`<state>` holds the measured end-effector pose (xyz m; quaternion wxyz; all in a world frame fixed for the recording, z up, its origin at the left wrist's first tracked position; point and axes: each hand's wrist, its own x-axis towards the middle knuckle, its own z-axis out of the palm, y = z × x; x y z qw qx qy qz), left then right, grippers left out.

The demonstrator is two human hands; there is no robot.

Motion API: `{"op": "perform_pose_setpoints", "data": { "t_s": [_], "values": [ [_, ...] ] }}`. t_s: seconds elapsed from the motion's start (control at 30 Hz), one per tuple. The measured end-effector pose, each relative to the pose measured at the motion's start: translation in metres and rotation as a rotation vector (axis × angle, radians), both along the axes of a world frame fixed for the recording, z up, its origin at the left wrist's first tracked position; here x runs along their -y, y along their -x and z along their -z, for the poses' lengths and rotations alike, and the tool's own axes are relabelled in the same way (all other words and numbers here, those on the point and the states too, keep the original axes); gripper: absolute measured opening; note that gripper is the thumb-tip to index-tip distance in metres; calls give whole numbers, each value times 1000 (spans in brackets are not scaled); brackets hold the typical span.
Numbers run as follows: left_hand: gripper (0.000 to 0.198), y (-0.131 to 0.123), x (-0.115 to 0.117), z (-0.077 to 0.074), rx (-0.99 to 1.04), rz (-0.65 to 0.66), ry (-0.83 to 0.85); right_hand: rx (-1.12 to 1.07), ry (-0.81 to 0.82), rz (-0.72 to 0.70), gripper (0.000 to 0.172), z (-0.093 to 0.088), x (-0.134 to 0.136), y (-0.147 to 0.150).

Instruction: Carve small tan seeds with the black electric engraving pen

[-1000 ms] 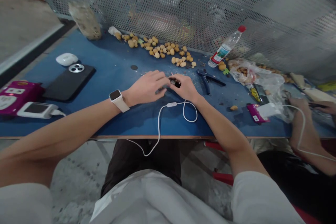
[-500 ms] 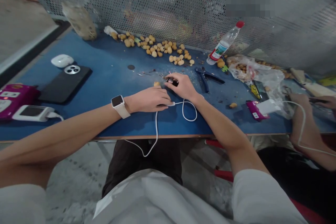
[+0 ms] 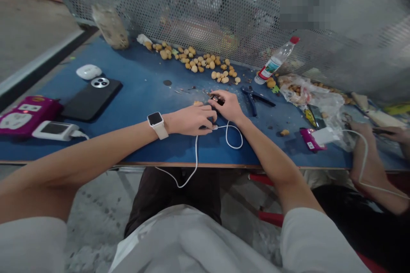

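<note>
My left hand (image 3: 194, 120), a pale-strapped watch (image 3: 157, 125) on its wrist, is curled low over the blue table (image 3: 141, 94). Its fingers close on a dark thing, mostly hidden, beside the white plug end of a cable (image 3: 235, 146). Just to the right and farther back, my right hand (image 3: 229, 106) grips a small black object with a shiny metal part (image 3: 218, 100); its kind is not clear. A small yellow-tan gourd (image 3: 197, 103) lies just beyond my left knuckles. Thin metal bits (image 3: 182, 91) lie behind the hands.
Blue-handled cutters (image 3: 251, 99) lie to the right, near a red-capped bottle (image 3: 272, 65). Many small gourds (image 3: 205, 62) line the perforated metal screen (image 3: 192, 4). Left are a phone (image 3: 92, 100), white case (image 3: 89, 71) and purple power strip (image 3: 30, 115). A co-worker's hands (image 3: 363, 130) are at far right.
The view has shifted, so the table things sit slightly farther right. My left fingers are more arched and nearer my right hand. Both hands keep their hold.
</note>
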<state>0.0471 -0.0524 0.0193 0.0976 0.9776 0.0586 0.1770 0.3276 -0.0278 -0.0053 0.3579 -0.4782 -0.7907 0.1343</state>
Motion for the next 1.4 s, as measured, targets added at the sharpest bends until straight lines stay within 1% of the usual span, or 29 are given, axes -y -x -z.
{"op": "perform_pose_setpoints", "data": {
  "t_s": [0.13,0.2,0.23,0.27,0.33,0.37,0.4,0.43,0.47,0.5,0.53,0.63,0.7,0.8,0.93,1.0,1.13,1.27,1.33,1.4],
  "values": [
    [31,0,-1,2,-25,0,-53,9,25,63,47,-2,2,-4],
    [31,1,-4,2,2,-3,-51,15,20,66,49,-3,3,-6],
    [33,3,-7,1,33,-28,-50,17,14,69,49,-3,3,-6],
    [35,5,-11,1,71,-75,-52,20,8,74,48,-3,3,-7],
    [40,12,-21,-1,136,-228,-66,26,1,94,46,-3,2,-8],
    [37,16,-27,-1,147,-312,-71,30,-1,103,45,-2,2,-9],
    [33,21,-34,0,140,-383,-70,34,-2,109,45,-2,1,-9],
    [34,25,-39,2,116,-425,-66,39,-1,111,46,-1,0,-10],
    [41,28,-45,4,76,-448,-54,44,3,111,48,-1,0,-11],
    [42,31,-50,6,23,-445,-35,49,11,112,50,-1,-1,-11],
    [39,33,-54,9,-13,-435,-6,55,21,109,54,-1,-1,-11],
    [35,32,-60,15,-16,-414,57,60,38,82,62,-4,1,-11],
    [35,29,-59,17,11,-425,82,58,45,56,63,-6,2,-11],
    [36,26,-55,15,81,-480,166,48,69,22,64,-9,3,-9],
    [38,24,-47,8,254,-577,326,3,89,-38,67,-15,9,-3],
    [37,23,-42,5,325,-589,394,-32,97,-39,66,-18,14,2],
    [37,17,-33,0,363,-522,480,-85,87,-15,63,-22,25,17],
    [34,14,-28,1,342,-489,463,-156,99,-56,57,-25,33,27],
    [31,14,-26,1,326,-477,455,-161,95,-40,55,-28,36,30],
    [32,14,-25,0,312,-464,466,-149,97,-8,58,-31,39,31]
  ]
}}
